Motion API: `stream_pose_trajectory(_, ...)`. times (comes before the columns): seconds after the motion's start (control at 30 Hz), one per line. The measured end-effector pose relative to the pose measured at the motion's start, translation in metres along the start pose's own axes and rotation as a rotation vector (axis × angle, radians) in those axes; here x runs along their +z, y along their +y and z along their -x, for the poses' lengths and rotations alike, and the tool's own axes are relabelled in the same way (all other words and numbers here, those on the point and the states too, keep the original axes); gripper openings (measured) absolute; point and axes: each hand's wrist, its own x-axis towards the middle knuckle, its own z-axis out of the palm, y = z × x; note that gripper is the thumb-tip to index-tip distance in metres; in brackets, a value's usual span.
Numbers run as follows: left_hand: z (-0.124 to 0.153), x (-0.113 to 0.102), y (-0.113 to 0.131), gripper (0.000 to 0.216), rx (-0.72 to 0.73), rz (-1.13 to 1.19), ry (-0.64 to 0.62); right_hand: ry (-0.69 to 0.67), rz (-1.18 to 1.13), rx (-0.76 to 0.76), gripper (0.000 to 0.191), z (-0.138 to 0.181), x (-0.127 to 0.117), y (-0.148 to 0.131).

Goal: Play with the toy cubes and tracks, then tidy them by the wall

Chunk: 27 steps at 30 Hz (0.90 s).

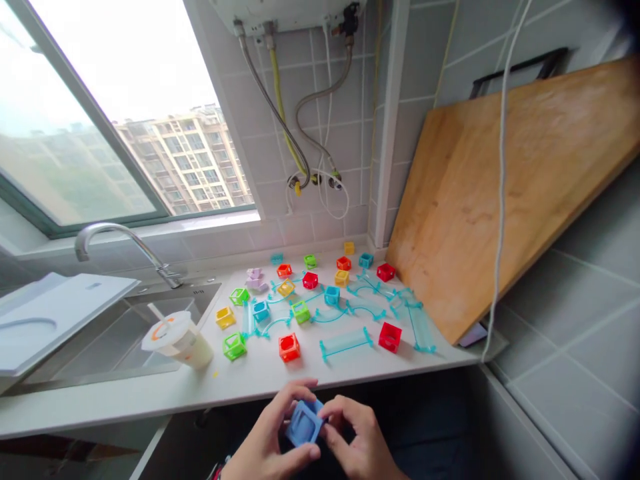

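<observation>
In front of the counter's edge, my left hand (273,433) grips a blue plastic cube block (303,427) with an open face, thumb below and fingers above. My right hand (357,437) pinches at the cube's right corner; whether a small piece sits between those fingertips I cannot make out. Closest on the counter beyond my hands are an orange-red cube (289,347), a green cube (235,345), a red cube (390,337) and a clear teal track piece (346,344).
More coloured cubes and teal track pieces, some curved, spread over the white counter (270,380). A lidded drink cup (183,340) with a straw stands by the sink (145,333), under the faucet (130,243). On the right leans a large wooden board (510,180), with a white cable (501,187) hanging before it.
</observation>
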Motion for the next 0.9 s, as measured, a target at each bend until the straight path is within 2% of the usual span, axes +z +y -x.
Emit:
stream_pose_trajectory(0.1,-0.010,0.000,0.005,0.042,0.028,-0.126,0.070,0.047,0.037,-0.031,0.019,-0.004,-0.003,0.004)
stream_pose_trajectory(0.2,-0.027,-0.018,0.019,0.026,0.077,-0.349,0.194,0.116,0.099,-0.042,0.023,-0.012,-0.017,0.010)
stream_pose_trajectory(0.3,-0.056,-0.060,0.041,0.030,0.204,-0.586,0.318,0.167,0.178,-0.062,0.021,-0.024,-0.037,0.020)
stream_pose_trajectory(0.4,-0.099,-0.118,0.060,0.029,0.301,-0.825,0.471,0.174,0.225,-0.065,0.024,-0.037,-0.052,0.032)
stream_pose_trajectory(0.47,-0.134,-0.156,0.065,0.030,0.213,-0.969,0.593,0.170,0.244,-0.067,0.024,-0.044,-0.056,0.040)
stream_pose_trajectory(0.5,-0.152,-0.173,0.064,0.033,0.096,-1.024,0.652,0.169,0.252,-0.071,0.024,-0.046,-0.057,0.043)
stream_pose_trajectory(0.6,-0.206,-0.212,0.052,0.035,-0.061,-1.079,0.711,0.161,0.260,-0.079,0.024,-0.049,-0.056,0.055)
stream_pose_trajectory(0.73,-0.258,-0.245,0.025,0.029,-0.250,-1.132,0.693,0.167,0.254,-0.071,0.024,-0.049,-0.053,0.069)
stream_pose_trajectory(0.9,-0.297,-0.267,-0.004,0.033,-0.444,-1.205,0.636,0.171,0.306,-0.113,0.021,-0.049,-0.049,0.085)
